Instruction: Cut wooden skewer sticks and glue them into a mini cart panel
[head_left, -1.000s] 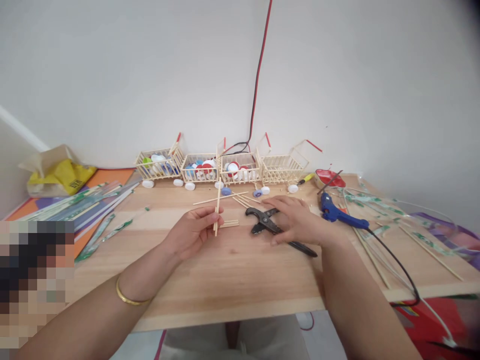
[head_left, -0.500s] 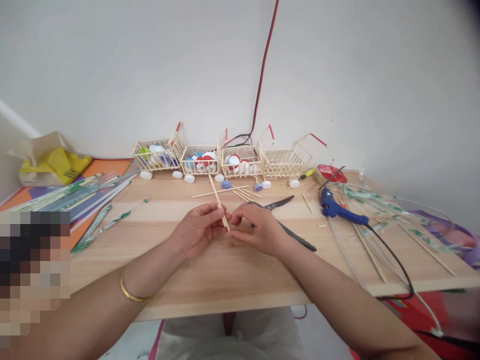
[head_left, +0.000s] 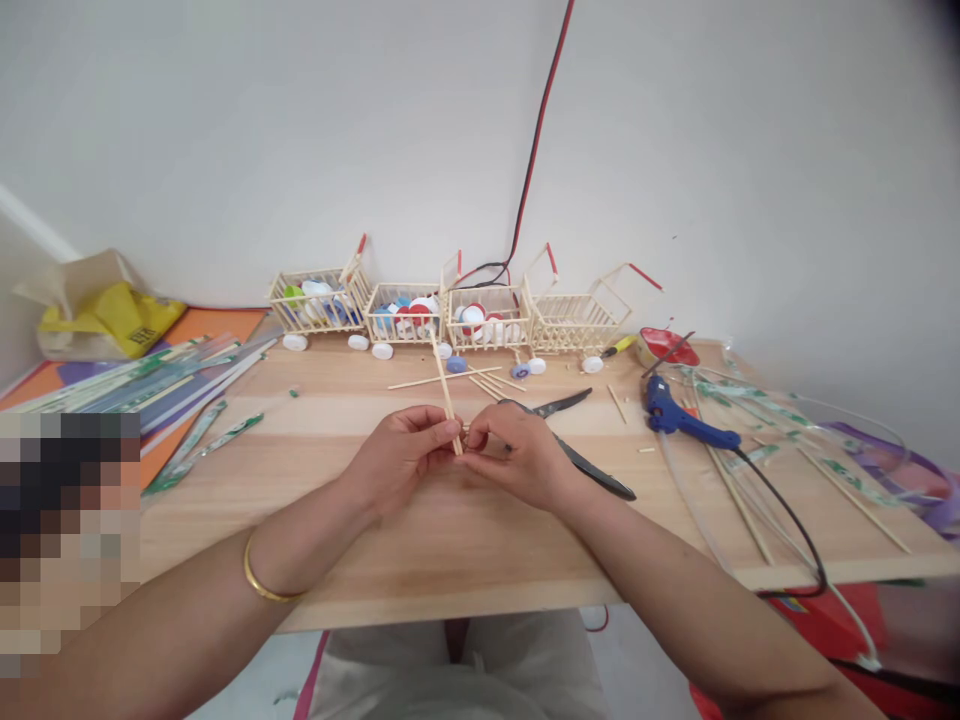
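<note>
A pale wooden chopstick (head_left: pixel 444 380) slants upward from my left hand (head_left: pixel 409 450), whose thumb and fingers pinch it close to its lower end. Curled in beside that end is my right hand (head_left: pixel 517 455), its thumb tip touching the chopstick. Whatever lies between the right fingertips is mostly hidden. Beyond my right hand, dark-handled pruning shears (head_left: pixel 562 402) rest spread on the wooden table (head_left: pixel 420 570). Several loose sticks (head_left: pixel 487 380) lie just past the hands, near two blue bottle caps, one of them this cap (head_left: pixel 456 364).
Small stick-built carts on bottle-cap wheels line the wall, including a filled cart (head_left: pixel 319 303) and an unfilled cart (head_left: pixel 574 325). On the right lies a blue glue gun (head_left: pixel 686 420) with its cord. Wrapped chopsticks (head_left: pixel 150 385) and a yellow bag (head_left: pixel 124 320) are at left.
The chopstick in my left hand has turned more upright, its lower end closer to my right fingers. The view has shifted slightly.
</note>
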